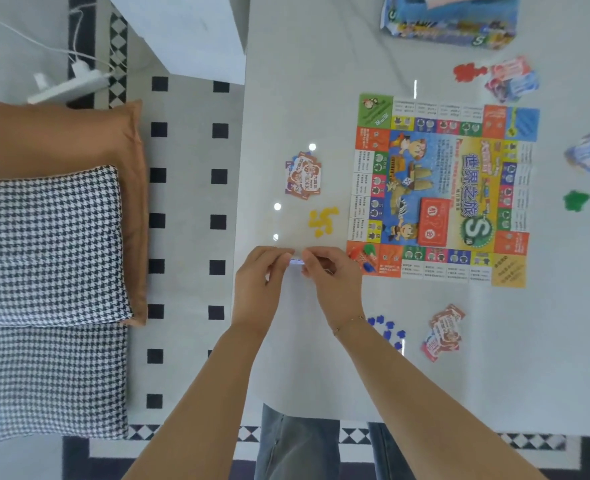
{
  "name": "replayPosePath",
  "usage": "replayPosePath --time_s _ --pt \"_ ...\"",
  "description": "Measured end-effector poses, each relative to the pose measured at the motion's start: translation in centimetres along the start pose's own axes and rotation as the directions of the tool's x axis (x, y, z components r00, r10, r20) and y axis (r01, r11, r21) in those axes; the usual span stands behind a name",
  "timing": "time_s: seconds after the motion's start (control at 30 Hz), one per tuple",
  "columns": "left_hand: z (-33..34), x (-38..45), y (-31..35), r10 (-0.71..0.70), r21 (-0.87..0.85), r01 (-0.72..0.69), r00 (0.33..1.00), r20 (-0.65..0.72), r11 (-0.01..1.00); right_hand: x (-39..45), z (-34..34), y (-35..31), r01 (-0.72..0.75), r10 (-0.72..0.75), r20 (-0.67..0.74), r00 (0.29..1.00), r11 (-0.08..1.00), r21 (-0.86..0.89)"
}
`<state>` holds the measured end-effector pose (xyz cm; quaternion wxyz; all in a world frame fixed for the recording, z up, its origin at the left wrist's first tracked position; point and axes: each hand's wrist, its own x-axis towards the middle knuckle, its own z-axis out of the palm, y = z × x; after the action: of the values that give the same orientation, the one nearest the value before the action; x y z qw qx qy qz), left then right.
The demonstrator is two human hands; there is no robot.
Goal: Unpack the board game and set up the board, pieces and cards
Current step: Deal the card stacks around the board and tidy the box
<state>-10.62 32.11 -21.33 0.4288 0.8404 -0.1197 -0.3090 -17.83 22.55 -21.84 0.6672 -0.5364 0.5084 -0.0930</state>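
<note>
The colourful game board point(439, 188) lies unfolded on the white table point(321, 98), with a red card stack point(433, 221) on its centre. My left hand point(262, 282) and my right hand point(331, 275) meet just left of the board's near corner. Together they pinch a small, thin, bluish object point(296, 261); what it is I cannot tell. Yellow pieces point(323, 220), blue pieces point(388, 329), green pieces point(576, 200) and red pieces point(468, 71) lie in groups around the board. Paper money piles point(303, 177) point(444, 332) lie beside it.
The blue game box point(449, 22) sits at the far edge of the table. More card piles point(511, 79) point(589, 155) lie right of the board. Left of the table are an orange cushion point(61, 133), houndstooth cushions point(47, 244) and a power strip point(68, 86) on the floor.
</note>
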Motion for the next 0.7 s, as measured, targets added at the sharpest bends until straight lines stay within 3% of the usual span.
replayPosePath --time_s 0.23,0.37,0.5,0.57,0.7 --pt "-0.2 0.6 0.7 -0.138 -0.134 0.135 0.990 -0.012 0.982 -0.7 -0.1 0.7 0.011 -0.012 -0.019 1.000 1.000 -0.013" --pt "-0.5 0.7 1.1 -0.122 -0.115 0.129 0.990 0.068 0.985 -1.1 -0.3 0.7 0.019 -0.018 -0.081 0.997 1.000 0.002" --pt "-0.9 0.0 2.0 -0.212 -0.111 0.231 0.964 0.161 0.967 -2.2 -1.2 -0.1 0.035 -0.034 -0.069 0.997 0.999 0.007" --pt "-1.1 -0.2 3.2 -0.293 -0.178 0.337 0.927 0.234 0.925 -2.5 -1.8 -0.9 0.080 -0.082 -0.067 0.994 0.996 -0.029" --pt "-1.6 -1.5 6.2 -0.364 -0.488 0.516 0.852 0.376 0.704 -3.9 -3.1 -2.8 0.185 -0.185 -0.076 0.980 0.983 -0.011"
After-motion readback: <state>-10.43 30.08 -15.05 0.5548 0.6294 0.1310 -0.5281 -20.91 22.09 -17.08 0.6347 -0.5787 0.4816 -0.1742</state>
